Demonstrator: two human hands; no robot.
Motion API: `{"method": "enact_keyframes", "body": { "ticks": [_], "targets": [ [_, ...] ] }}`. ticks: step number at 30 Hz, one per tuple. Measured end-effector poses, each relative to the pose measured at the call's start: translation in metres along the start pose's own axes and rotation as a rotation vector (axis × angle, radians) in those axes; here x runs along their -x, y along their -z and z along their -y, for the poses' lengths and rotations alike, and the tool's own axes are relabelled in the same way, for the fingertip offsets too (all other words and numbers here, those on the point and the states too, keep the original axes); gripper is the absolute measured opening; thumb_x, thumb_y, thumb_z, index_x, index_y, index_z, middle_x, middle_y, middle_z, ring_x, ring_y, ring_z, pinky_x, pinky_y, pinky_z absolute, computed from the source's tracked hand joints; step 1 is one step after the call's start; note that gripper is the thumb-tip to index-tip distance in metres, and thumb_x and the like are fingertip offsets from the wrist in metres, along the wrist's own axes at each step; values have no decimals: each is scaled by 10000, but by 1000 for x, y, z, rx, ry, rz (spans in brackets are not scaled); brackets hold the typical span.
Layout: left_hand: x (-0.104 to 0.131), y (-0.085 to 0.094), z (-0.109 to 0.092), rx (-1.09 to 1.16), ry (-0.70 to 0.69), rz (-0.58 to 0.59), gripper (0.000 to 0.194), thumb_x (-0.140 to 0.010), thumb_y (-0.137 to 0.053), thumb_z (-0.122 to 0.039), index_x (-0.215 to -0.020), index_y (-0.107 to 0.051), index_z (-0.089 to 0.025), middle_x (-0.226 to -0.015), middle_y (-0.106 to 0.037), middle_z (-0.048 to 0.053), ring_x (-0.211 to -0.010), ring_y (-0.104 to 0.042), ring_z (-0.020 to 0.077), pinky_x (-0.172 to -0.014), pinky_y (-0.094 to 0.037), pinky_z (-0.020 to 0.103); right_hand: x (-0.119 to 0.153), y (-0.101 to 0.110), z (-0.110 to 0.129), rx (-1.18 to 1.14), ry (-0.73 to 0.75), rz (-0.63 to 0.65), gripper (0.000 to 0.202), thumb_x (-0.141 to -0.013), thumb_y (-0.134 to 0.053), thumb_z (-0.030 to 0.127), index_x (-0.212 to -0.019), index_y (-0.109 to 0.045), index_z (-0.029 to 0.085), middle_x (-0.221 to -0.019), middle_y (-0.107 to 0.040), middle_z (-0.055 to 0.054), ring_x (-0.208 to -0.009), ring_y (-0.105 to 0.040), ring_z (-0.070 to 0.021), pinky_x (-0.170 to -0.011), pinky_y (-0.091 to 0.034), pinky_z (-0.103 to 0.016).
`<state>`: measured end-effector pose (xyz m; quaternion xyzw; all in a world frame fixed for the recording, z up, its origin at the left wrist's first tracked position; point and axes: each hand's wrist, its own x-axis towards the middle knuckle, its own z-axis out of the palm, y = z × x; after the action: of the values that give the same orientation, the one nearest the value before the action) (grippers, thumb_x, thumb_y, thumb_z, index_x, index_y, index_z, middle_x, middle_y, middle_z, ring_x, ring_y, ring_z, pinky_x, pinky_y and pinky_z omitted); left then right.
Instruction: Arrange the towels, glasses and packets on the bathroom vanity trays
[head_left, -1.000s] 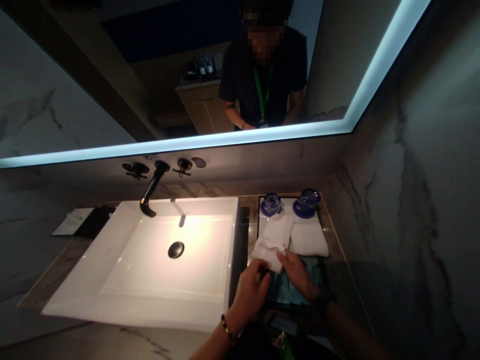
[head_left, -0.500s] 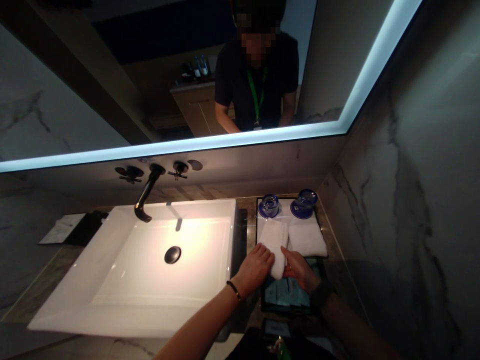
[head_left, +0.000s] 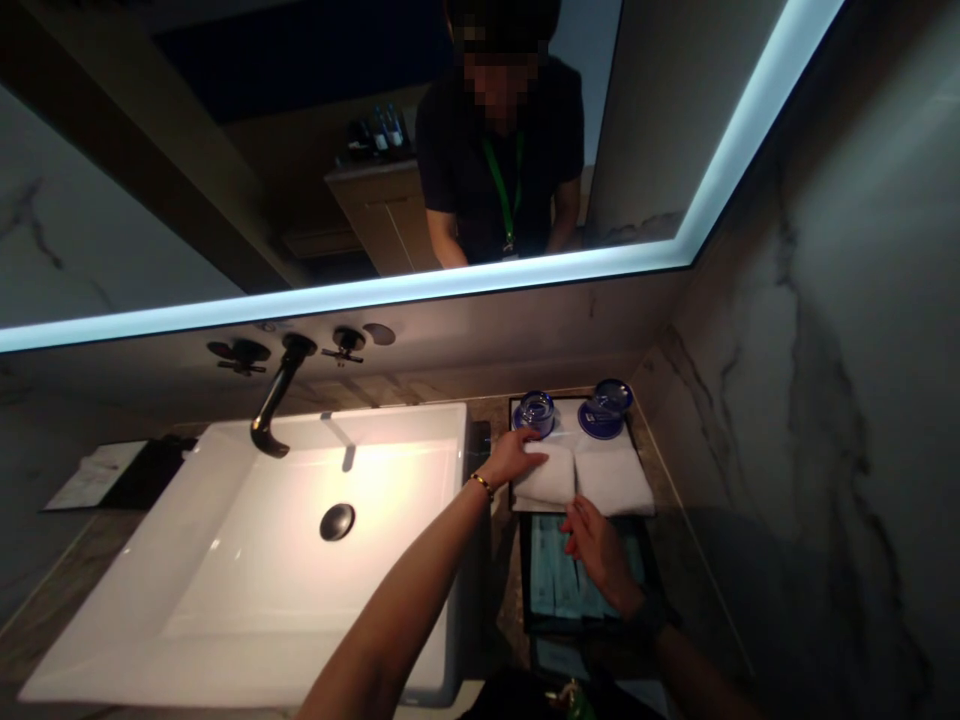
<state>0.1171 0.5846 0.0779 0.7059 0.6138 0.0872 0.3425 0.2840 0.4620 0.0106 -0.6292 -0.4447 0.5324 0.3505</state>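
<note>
Beside the white sink (head_left: 247, 560), both half-open hands (head_left: 511, 458) touch one folded towel (head_left: 551, 477).

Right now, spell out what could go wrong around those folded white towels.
The left hand has its fingers right by the left glass, so a small push could knock it. The right hand is over the blue-green packets and might brush them out of line. The left towel lies close beside the right towel; nudging one may rumple the other.
</note>
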Motion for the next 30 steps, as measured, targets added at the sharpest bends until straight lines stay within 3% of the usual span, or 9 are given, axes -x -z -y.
{"method": "enact_keyframes", "body": {
  "ticks": [4,9,13,16,18,21,23,26,30],
  "targets": [
    [4,-26,3,-34,119,-183,432,-911,-605,-321,-1268,-551,-86,-1214,-674,169,-1125,-638,249,-966,-485,341,-8,-8,1,39,14,-48,514,-843,-438,534,-1123,-600,134,-704,-652,-36,-476,-576,-181,-457,-434,-291],
    [9,-41,-2,-122,106,-191,309,-964,-518,-321,-1183,-607,-123,-1147,-675,151,-1069,-653,244,-917,-492,332,-8,-15,4,104,25,-103,409,-855,-379,537,-706,-570,207,-576,-587,-26,-428,-555,-174,-437,-399,-282],
    [18,-36,-9,-253,103,-239,345,-952,-522,-344,-1189,-589,-101,-1153,-630,183,-1044,-633,301,-866,-500,391,10,8,9,147,63,-131,435,-857,-398,540,-916,-658,196,-699,-680,-50,-530,-622,-201,-533,-469,-309],
    [25,-30,-25,-424,-63,-331,314,-951,-518,-352,-1146,-595,-119,-1187,-608,169,-1128,-562,317,-959,-460,433,13,49,13,212,76,-266,529,-840,-407,572,-1068,-653,163,-876,-718,-129,-767,-672,-277,-734,-500,-389],
    [22,-31,-44,-446,-227,-270,274,-962,-489,-328,-1134,-595,-143,-1177,-619,145,-1135,-549,292,-999,-441,424,3,77,15,251,71,-370,589,-801,-434,581,-1120,-630,126,-1006,-696,-192,-920,-648,-329,-857,-468,-453],
    [4,-45,-75,-414,-374,-45,378,-911,-534,-251,-1263,-528,-114,-1229,-618,150,-1171,-540,275,-1043,-419,402,-19,104,16,252,42,-404,567,-722,-517,556,-1083,-637,135,-1056,-676,-194,-907,-633,-324,-881,-457,-471],
    [-12,-56,-91,-417,-377,36,493,-839,-569,-176,-1311,-491,-54,-1239,-616,192,-1164,-552,295,-1020,-433,416,-28,111,14,205,5,-370,478,-693,-551,544,-968,-661,169,-968,-695,-150,-853,-639,-296,-841,-479,-443],
    [-23,-64,-105,-424,-397,88,365,-764,-564,-108,-1121,-619,-60,-1101,-656,203,-1082,-587,317,-937,-464,435,-25,114,7,73,-95,-322,382,-690,-547,551,-818,-651,207,-804,-690,-95,-804,-644,-276,-716,-510,-393],
    [-3,-46,-119,-340,-561,94,231,-782,-543,-136,-970,-670,-180,-1014,-643,103,-1029,-577,251,-912,-457,373,-4,119,4,-203,-271,-218,394,-722,-547,605,-773,-614,220,-723,-681,-86,-703,-673,-252,-556,-518,-342]
  ]
}}
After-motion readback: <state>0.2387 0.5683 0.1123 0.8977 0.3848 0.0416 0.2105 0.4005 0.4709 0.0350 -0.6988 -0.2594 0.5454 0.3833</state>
